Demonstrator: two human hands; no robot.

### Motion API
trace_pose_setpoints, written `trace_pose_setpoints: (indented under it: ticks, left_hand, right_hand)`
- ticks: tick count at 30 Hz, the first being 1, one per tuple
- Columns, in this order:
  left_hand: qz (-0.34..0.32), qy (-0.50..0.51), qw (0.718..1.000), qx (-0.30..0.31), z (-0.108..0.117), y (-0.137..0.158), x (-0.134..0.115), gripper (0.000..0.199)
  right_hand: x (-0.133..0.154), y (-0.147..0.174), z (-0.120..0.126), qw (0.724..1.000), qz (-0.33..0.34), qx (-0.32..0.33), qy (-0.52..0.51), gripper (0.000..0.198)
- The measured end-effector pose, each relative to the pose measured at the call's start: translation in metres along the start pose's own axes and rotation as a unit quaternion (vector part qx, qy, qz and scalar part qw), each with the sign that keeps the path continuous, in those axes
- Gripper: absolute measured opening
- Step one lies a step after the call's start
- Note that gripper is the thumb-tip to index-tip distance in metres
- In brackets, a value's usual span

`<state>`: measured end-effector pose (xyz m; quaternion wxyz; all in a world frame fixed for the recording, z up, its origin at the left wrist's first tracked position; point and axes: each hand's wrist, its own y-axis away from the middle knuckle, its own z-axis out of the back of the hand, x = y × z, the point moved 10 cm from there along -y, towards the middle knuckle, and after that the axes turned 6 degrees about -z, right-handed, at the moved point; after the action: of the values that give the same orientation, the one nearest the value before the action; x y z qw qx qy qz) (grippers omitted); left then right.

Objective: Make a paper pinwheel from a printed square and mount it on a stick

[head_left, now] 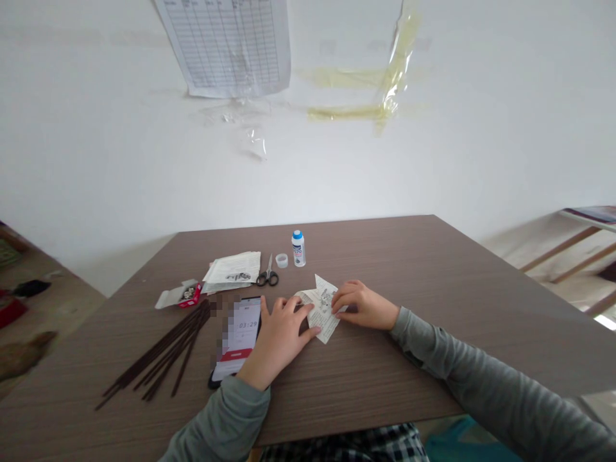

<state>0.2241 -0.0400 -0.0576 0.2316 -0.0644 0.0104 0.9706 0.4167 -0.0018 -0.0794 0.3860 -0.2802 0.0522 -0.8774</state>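
A folded piece of printed paper [326,321] with pointed corners lies on the table in front of me. My left hand [279,333] rests flat beside it, fingers spread, with some fingertips pressing on its left part. From the other side, my right hand [368,305] pinches the paper's right edge between thumb and fingers. Partly covered by my left hand is a phone [239,330] showing a timer. Just beyond the hands are black-handled scissors [267,277], a small roll of clear tape [282,264] and a white bottle with a blue cap [299,250].
A stack of printed paper sheets [228,273] sits left of the scissors. Next to it is an opened red-and-white box [190,295] of small pieces. Several thin dark brown sticks [161,350] fan out towards the left. The brown table [409,256] meets a white wall [337,179].
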Motion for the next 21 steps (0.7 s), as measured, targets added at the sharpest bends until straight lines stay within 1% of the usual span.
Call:
trace_pose_setpoints:
  ticks: [3,7,9,13,18,21]
  left_hand:
    - [0.001,0.001,1.0,-0.01,-0.001,-0.001,0.0,0.047]
    - [-0.003,0.004,1.0,-0.022,-0.001,-0.002,0.003,0.046]
    - [-0.006,0.01,1.0,-0.016,-0.001,-0.002,0.003,0.046]
    - [-0.003,0.018,1.0,0.003,-0.002,-0.001,0.003,0.048]
    - [-0.006,0.03,0.999,-0.009,0.0,-0.002,0.002,0.046]
    - [-0.004,0.027,1.0,-0.005,0.0,-0.001,0.002,0.046]
  right_hand:
    - [0.013,0.006,-0.006,0.999,0.003,0.01,0.031,0.006]
    - [0.022,0.004,-0.01,0.997,-0.009,0.012,0.074,0.024]
    - [0.023,0.002,-0.01,0.996,-0.025,0.011,0.081,0.027]
    - [0.025,0.001,-0.01,0.996,-0.037,0.008,0.084,0.024]
    - [0.025,0.0,-0.01,0.996,-0.027,0.002,0.08,0.02]
    - [0.022,0.0,-0.009,0.997,-0.034,-0.005,0.075,0.019]
